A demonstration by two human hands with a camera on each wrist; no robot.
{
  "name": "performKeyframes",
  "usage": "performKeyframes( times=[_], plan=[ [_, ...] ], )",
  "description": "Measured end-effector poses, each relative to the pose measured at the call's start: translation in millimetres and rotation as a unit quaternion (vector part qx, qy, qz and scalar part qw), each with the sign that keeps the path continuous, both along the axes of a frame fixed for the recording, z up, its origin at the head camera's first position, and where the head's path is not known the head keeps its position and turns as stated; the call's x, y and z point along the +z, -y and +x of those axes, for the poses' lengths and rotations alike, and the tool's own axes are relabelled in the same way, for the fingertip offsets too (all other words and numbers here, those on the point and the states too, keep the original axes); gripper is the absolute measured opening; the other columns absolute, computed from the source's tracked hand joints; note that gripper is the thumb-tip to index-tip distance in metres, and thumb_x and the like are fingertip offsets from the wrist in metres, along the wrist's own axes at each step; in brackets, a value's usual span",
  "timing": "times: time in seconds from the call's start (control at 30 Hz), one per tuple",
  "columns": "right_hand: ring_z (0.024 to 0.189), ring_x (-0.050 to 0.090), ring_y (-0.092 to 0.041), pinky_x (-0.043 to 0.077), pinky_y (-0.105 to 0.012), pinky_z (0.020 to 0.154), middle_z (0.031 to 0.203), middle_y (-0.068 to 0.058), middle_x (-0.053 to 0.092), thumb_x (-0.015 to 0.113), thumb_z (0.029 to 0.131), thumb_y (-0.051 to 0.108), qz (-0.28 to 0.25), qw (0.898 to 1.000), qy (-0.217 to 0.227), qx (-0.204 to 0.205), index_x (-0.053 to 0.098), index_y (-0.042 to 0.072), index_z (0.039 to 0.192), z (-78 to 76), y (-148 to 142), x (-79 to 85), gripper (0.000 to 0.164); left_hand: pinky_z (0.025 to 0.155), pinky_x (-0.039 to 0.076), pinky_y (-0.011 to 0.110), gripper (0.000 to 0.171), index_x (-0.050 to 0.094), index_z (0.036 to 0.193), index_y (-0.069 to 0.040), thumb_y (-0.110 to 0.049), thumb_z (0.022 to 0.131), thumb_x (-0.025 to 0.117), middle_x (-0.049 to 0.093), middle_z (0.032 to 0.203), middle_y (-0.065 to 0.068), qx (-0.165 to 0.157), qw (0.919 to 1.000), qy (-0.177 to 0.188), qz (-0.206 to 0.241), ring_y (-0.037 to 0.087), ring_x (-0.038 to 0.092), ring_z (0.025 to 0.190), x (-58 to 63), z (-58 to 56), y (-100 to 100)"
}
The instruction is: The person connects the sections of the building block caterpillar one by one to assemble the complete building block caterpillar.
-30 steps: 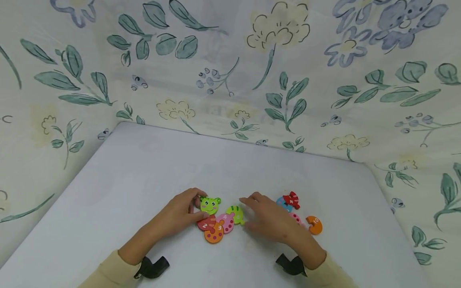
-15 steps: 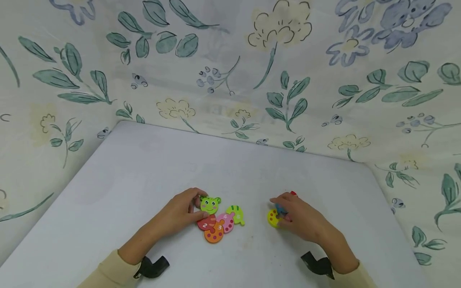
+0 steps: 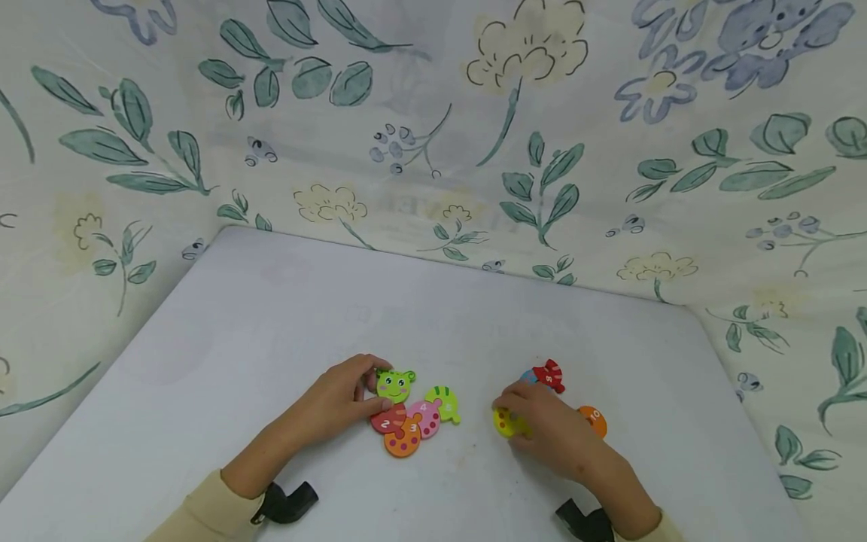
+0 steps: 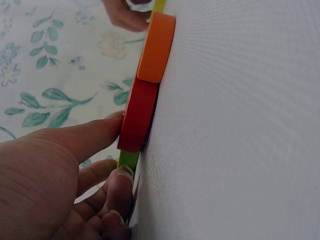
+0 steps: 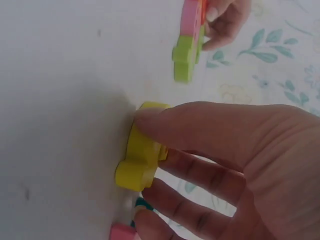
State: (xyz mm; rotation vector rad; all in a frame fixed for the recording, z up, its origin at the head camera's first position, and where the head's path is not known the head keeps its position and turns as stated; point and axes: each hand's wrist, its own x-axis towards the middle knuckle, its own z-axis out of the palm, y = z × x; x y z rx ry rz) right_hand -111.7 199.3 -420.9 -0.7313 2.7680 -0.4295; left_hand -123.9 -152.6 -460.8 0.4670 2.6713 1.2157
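Observation:
A joined row of number puzzle pieces shapes a caterpillar on the white table: a green smiling head (image 3: pixel 394 385), a red piece (image 3: pixel 384 421), an orange piece (image 3: pixel 403 440), a pink piece (image 3: pixel 427 418) and a striped green piece (image 3: pixel 443 405). My left hand (image 3: pixel 342 391) holds the head end; fingers curl round the head while the thumb touches the red piece. To the right, my right hand (image 3: pixel 547 418) pinches a yellow dotted puzzle piece (image 5: pixel 142 142) between thumb and fingers, apart from the row. In the right wrist view the yellow piece stands close to the tabletop.
Beyond the right hand lie a red piece numbered 8 (image 3: pixel 550 375) and a blue piece (image 3: pixel 528 376), which overlap. An orange piece numbered 10 (image 3: pixel 594 421) is partly hidden by that hand. Flowered cloth (image 3: pixel 433 150) rises behind the table (image 3: pixel 325 301).
My right hand moved from beside the striped green piece to the loose pieces on the right, and now grips the yellow one, shifted slightly left. The left hand stays put.

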Motion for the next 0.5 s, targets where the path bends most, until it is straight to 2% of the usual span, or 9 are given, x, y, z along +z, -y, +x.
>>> performKeyframes(
  times=[0.17,0.33,0.43,0.5],
  plan=[
    [0.120,0.056,-0.020,0.054,-0.041,0.098,0.129,0.002,0.063,0.089,0.085,0.022,-0.006,1.000,0.013,0.010,0.072,0.017,0.129,5.7,7,0.7,0.047,0.062,0.044,0.026,0.050,0.065,0.132,-0.014,-0.028,0.089,0.086,0.056,0.095,-0.006,0.002,1.0000,-0.001,-0.005,0.012,0.051,0.075,0.4,0.2,0],
    [0.106,0.058,-0.013,0.057,-0.035,0.091,0.119,0.003,0.064,0.092,0.080,0.037,0.033,0.999,-0.029,-0.005,0.072,0.015,0.125,8.3,13,0.7,0.054,0.062,0.043,0.026,0.050,0.065,0.132,-0.013,-0.029,0.089,0.086,0.056,0.095,-0.005,0.004,1.0000,-0.001,-0.005,0.013,0.051,0.075,0.2,0.3,0],
    [0.104,0.058,-0.014,0.057,-0.034,0.088,0.115,0.003,0.063,0.093,0.079,0.036,0.041,0.999,-0.027,-0.011,0.074,0.015,0.122,8.7,15,-0.1,0.051,0.062,0.043,0.026,0.050,0.065,0.132,-0.013,-0.028,0.089,0.086,0.056,0.095,-0.005,0.003,1.0000,-0.001,-0.004,0.013,0.051,0.075,0.3,0.2,0],
    [0.106,0.056,-0.015,0.057,-0.033,0.087,0.116,0.004,0.063,0.092,0.082,0.031,0.038,0.999,-0.019,0.000,0.075,0.019,0.123,9.1,17,-0.8,0.046,0.061,0.043,0.026,0.050,0.065,0.132,-0.013,-0.028,0.089,0.086,0.056,0.094,-0.005,0.003,1.0000,0.000,-0.003,0.013,0.051,0.074,0.3,0.2,0]
  ],
)
